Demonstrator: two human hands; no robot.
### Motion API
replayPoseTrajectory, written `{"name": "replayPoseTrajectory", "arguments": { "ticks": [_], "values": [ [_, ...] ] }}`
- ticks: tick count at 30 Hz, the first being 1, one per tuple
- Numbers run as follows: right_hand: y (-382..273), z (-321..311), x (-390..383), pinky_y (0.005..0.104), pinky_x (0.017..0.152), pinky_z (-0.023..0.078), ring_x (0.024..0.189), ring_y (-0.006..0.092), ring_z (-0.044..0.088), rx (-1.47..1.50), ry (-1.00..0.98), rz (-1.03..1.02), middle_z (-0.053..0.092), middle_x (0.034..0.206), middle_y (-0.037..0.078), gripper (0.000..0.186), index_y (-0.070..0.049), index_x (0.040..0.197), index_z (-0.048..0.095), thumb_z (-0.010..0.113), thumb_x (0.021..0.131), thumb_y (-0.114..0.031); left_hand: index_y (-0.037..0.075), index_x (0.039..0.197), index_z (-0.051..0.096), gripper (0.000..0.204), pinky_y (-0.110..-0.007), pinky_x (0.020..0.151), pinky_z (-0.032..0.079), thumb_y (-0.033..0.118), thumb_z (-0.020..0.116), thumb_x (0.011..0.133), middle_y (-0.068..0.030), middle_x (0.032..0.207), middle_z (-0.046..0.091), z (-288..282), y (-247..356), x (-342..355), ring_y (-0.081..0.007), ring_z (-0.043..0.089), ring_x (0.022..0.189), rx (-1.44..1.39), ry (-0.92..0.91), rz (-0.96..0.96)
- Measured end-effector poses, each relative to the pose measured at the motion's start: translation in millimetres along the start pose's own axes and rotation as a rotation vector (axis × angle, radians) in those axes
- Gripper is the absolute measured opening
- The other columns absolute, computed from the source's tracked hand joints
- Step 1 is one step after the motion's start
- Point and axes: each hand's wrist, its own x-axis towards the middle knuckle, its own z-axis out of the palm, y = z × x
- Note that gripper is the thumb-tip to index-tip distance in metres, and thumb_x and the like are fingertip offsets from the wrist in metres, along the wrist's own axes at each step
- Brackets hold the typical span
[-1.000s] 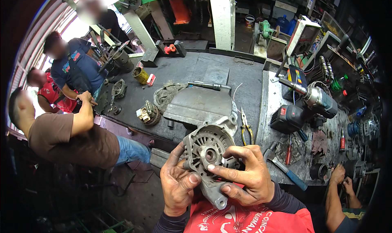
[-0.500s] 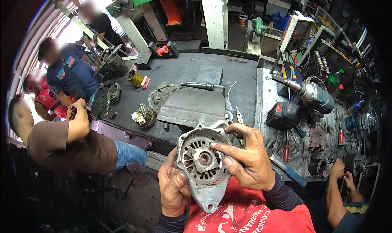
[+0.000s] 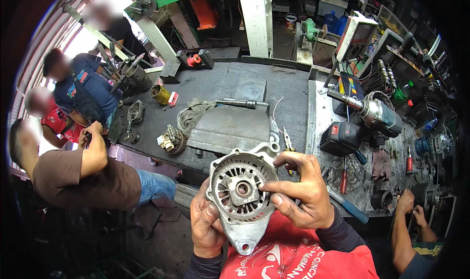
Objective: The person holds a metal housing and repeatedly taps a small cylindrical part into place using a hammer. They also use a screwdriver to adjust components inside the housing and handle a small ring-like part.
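A grey cast-metal alternator housing (image 3: 252, 229) is held up in front of my chest, its open side facing me. It shows a slotted inner face and a squarish plate around a central bore. My left hand (image 3: 208, 225) is closed around its left edge, thumb near the rim and the other fingers partly hidden behind. My right hand (image 3: 306, 193) is at the right rim: one bent finger rests by the upper edge, while another reaches inside beside the central plate. The right thumb lies close below that finger. Just beyond the housing is a large metal block (image 3: 227, 129) on the dark bench.
Pliers (image 3: 288, 139), a blue-handled hammer (image 3: 350, 208) and a power wrench (image 3: 374, 115) lie to the right. A rag (image 3: 193, 115) and an alternator part (image 3: 171, 141) sit left of the block. Several people stand at left; another person's hands (image 3: 409, 205) work at lower right.
The housing has shifted slightly left and tilted a little. My right finger has moved from the plate's upper right corner down to its right side. My left hand keeps its hold.
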Motion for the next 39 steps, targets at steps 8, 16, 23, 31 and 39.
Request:
{"name": "replayPoseTrajectory", "arguments": {
  "ticks": [8,16,23,31,39],
  "values": [
    [-2,-6,0,0.0431,0.1,0.043,0.111,0.0306,0.056,0.02,-0.05,-0.066,0.06,0.129,0.015,0.023,-0.013,0.106,0.082,0.076,0.086,-0.024,-0.014,0.147,0.039,0.095,-0.042,0.105,0.055,0.044,0.082,0.086,-0.0256,0.135,0.063,-2,-4,3,-0.0313,0.068,0.12,-0.052,0.046,-0.019],
    [4,-6,0,0.0435,0.097,0.045,0.112,0.0313,0.058,0.07,0.032,-0.025,0.062,0.124,0.017,0.022,-0.01,0.1,0.081,0.073,0.087,-0.026,-0.015,0.144,0.045,0.085,-0.042,0.103,0.056,0.045,0.076,0.091,-0.0257,0.132,0.066,-18,-11,3,-0.0315,0.069,0.118,-0.085,0.029,-0.047],
    [20,-14,-15,0.0403,0.095,0.047,0.11,0.0283,0.056,0.148,0.195,0.141,0.062,0.121,0.016,0.027,-0.009,0.109,0.081,0.067,0.094,-0.028,-0.013,0.147,0.043,0.095,-0.046,0.107,0.053,0.042,0.081,0.08,-0.0265,0.133,0.064,-21,0,9,-0.0339,0.067,0.12,-0.044,0.064,0.017],
    [43,-22,-50,0.0372,0.095,0.047,0.105,0.0243,0.059,0.134,0.344,0.345,0.062,0.113,0.012,0.021,-0.004,0.104,0.08,0.068,0.095,-0.019,-0.001,0.128,0.068,0.083,-0.045,0.098,0.049,0.027,0.097,0.056,-0.014,0.114,0.065,11,67,22,-0.0318,0.061,0.109,1.539,-0.252,0.717],
    [57,-9,-72,0.0377,0.094,0.048,0.105,0.0264,0.061,0.097,0.351,0.395,0.063,0.109,0.013,0.023,-0.002,0.103,0.078,0.07,0.096,-0.022,0.017,0.129,0.073,0.069,-0.051,0.107,0.041,0.027,0.092,0.063,-0.0086,0.117,0.061,8,46,36,-0.0339,0.053,0.119,1.83,-0.523,0.732]
  ]
}}
